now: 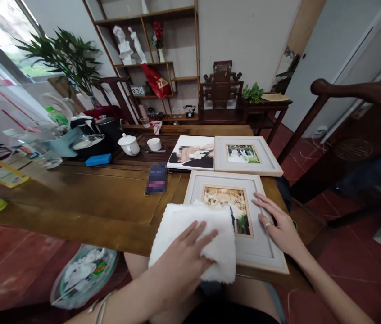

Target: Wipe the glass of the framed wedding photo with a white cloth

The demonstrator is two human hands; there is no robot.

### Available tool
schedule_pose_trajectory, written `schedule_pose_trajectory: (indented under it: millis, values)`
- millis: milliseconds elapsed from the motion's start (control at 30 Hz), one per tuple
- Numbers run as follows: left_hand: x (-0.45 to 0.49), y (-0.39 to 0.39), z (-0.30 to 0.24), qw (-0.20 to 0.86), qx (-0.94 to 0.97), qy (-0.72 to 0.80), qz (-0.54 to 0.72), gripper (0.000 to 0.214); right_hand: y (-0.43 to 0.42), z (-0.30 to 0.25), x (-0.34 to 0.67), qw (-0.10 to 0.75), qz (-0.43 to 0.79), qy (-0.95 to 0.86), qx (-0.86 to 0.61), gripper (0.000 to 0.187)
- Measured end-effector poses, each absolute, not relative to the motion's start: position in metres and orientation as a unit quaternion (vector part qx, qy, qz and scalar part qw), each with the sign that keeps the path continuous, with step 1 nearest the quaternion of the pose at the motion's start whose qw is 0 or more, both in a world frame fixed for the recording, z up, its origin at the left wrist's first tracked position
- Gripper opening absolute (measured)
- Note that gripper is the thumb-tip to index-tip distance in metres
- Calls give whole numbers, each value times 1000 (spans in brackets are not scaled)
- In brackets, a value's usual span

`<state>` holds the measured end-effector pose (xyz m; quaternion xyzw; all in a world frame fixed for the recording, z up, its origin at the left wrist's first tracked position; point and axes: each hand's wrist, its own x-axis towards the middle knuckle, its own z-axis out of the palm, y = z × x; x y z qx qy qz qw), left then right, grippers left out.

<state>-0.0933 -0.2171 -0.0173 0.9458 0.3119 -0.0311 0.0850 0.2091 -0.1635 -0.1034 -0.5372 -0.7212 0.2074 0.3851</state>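
My left hand point(180, 261) lies flat, fingers spread, on a folded white cloth point(190, 225) that covers the left part of a white-framed photo point(260, 245) at the table's near edge. My right hand point(276, 222) rests open on the frame's right border, a ring on one finger. Two more pictures lie behind it: a frameless print point(193, 153) and a second white-framed photo point(247, 155).
On the wooden table point(85, 198) stand a white teapot point(129, 145), a cup point(154, 144), a blue sponge point(97, 159), dark pots and a small dark box point(156, 178). A bin with waste point(84, 274) sits below. A wooden chair point(356, 90) stands at right, shelves behind.
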Motion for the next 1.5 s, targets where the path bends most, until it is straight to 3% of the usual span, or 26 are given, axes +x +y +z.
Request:
schedule_pose_trajectory:
  millis: [133, 467, 667, 833, 1067, 1267, 1500]
  values:
    - [-92, -207, -32, 71, 940, 333, 11, 26, -164, -104, 210, 378, 203, -726, -537, 38]
    - [-67, -89, -41, -20, 936, 351, 28, 38, -163, -103, 209, 372, 194, -731, -538, 38]
    - [-53, -154, -36, 37, 954, 296, -32, 40, -162, -104, 210, 373, 195, -731, -538, 38]
    - [-50, -217, -38, 47, 969, 244, 4, 30, -162, -105, 211, 376, 196, -729, -537, 37]
    - [-55, -155, -48, -38, 921, 386, -9, 26, -162, -104, 210, 373, 192, -733, -535, 38]
    - [-48, -91, -45, -79, 928, 365, 1, 34, -162, -104, 210, 363, 190, -735, -540, 38]
    - [-44, -160, -33, -17, 942, 327, -69, 37, -162, -103, 210, 364, 190, -736, -538, 37]
